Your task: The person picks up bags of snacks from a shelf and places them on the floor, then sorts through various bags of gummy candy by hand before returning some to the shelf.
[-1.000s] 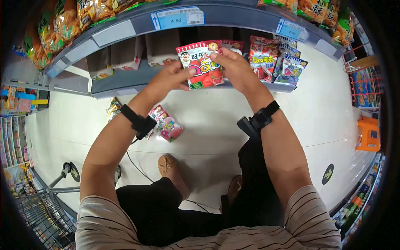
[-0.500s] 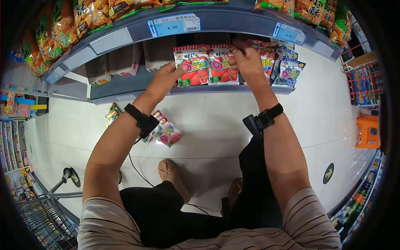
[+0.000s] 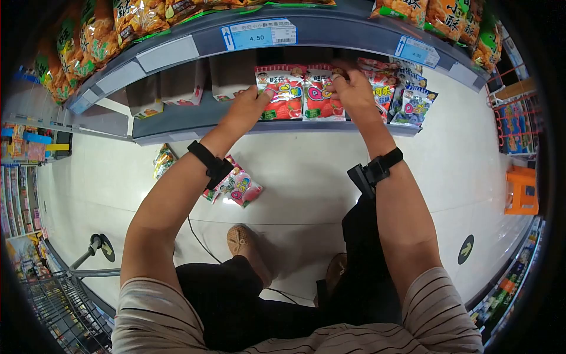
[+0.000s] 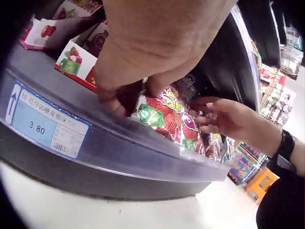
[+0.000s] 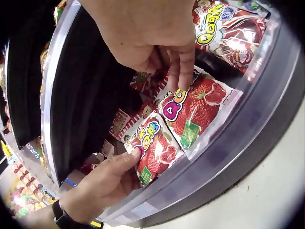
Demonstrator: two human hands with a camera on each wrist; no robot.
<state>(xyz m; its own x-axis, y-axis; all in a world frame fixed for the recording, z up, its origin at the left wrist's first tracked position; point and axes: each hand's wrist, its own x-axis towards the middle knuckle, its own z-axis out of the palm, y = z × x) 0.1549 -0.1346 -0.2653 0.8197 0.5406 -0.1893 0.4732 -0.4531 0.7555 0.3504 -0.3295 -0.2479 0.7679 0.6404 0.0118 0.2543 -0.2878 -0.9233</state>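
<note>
Two red strawberry candy bags, a left bag (image 3: 282,106) and a right bag (image 3: 323,107), lie side by side at the front of the lower shelf. My left hand (image 3: 243,111) grips the left bag's outer edge; the right wrist view has its thumb on the front of that bag (image 5: 157,155), the other fingers partly hidden beside it. At the right bag, my right hand (image 3: 358,97) rests bent but uncurled fingers on the upper part, as the right wrist view shows with the fingers (image 5: 183,71) on the bag (image 5: 202,107).
Cola candy bags (image 3: 382,88) and grape-coloured bags (image 3: 413,109) are right of my right hand. Cartons (image 3: 183,85) stand at the left. The upper shelf edge (image 3: 206,41) overhangs the hands. Dropped bags (image 3: 242,187) lie on the floor, near a cart (image 3: 65,307).
The strawberry bag both hands held up in front of the shelf is down on it, beside another. My right hand has let go of its edge and moved right; my left hand remains at its left side.
</note>
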